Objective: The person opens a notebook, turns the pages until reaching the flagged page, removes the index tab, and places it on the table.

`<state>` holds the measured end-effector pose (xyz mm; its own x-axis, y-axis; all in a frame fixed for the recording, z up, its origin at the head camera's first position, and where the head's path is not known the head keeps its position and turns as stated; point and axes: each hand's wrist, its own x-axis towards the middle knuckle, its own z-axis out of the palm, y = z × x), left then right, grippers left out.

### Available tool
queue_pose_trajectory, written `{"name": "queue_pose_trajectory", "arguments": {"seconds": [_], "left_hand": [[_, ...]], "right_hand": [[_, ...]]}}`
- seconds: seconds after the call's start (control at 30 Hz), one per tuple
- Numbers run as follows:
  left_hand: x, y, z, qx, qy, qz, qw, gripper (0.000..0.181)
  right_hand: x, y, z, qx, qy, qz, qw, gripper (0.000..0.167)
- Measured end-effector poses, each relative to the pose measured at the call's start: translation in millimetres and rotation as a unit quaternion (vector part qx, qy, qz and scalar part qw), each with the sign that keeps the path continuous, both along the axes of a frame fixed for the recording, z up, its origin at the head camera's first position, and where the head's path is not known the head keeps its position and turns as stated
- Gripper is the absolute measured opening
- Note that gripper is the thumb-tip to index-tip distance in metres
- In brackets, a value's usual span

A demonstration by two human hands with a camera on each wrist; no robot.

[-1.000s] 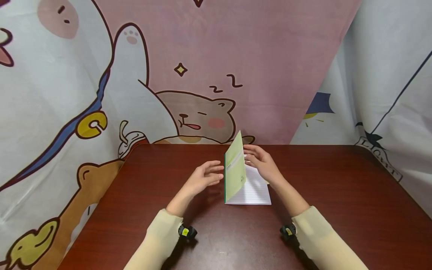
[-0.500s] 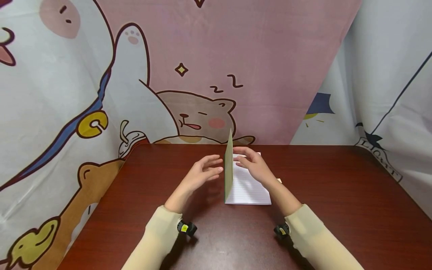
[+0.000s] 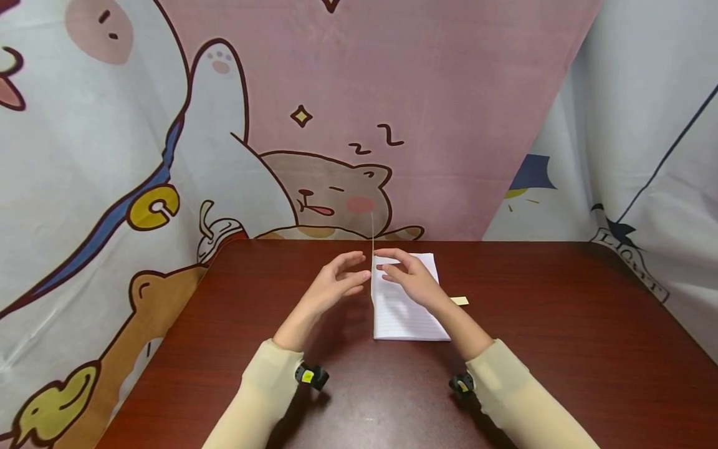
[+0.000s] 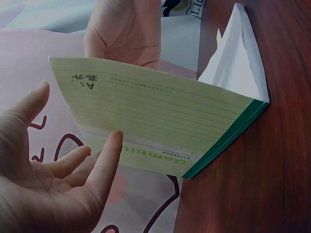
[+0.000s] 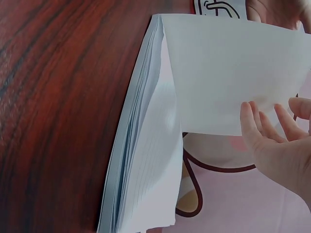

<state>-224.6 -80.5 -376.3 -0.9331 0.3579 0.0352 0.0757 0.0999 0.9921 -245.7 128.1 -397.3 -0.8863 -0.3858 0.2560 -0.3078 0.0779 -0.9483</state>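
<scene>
A notebook (image 3: 409, 312) lies on the table with its lined white pages facing up. Its light green cover (image 4: 146, 116), with a dark green spine (image 4: 226, 138), stands nearly upright and appears edge-on in the head view. On the outer side of the cover is my left hand (image 3: 336, 284), fingers spread; in the left wrist view one fingertip overlaps the cover, and I cannot tell if it touches. Over the pages, my right hand (image 3: 415, 284) has its extended fingertips against or very near the cover's white inner face (image 5: 233, 73).
A small pale yellow tab (image 3: 460, 300) sticks out beyond the notebook's right edge. The dark reddish-brown table (image 3: 561, 349) ends at a cartoon-printed cloth (image 3: 449, 125) behind it. Each wrist carries a small black camera (image 3: 311, 376).
The cover has swung left from leaning over the pages to upright. My right hand has moved left along with it, baring more of the page and the yellow tab. My left hand shifted only slightly.
</scene>
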Motion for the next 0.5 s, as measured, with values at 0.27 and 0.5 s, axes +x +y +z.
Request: {"name": "queue_pose_trajectory", "arguments": {"seconds": [0.27,0.5], "left_hand": [[-0.7,-0.5,-0.3,-0.002,-0.001,-0.007,1.0000,0.057],[0.4,-6.5,-1.0,-0.004,-0.001,-0.006,1.0000,0.056]], "right_hand": [[1.1,-2.3,-0.8,-0.001,0.000,0.015,0.9999,0.039],[2.6,-0.1,1.3,-0.002,0.001,0.013,0.9999,0.039]]}}
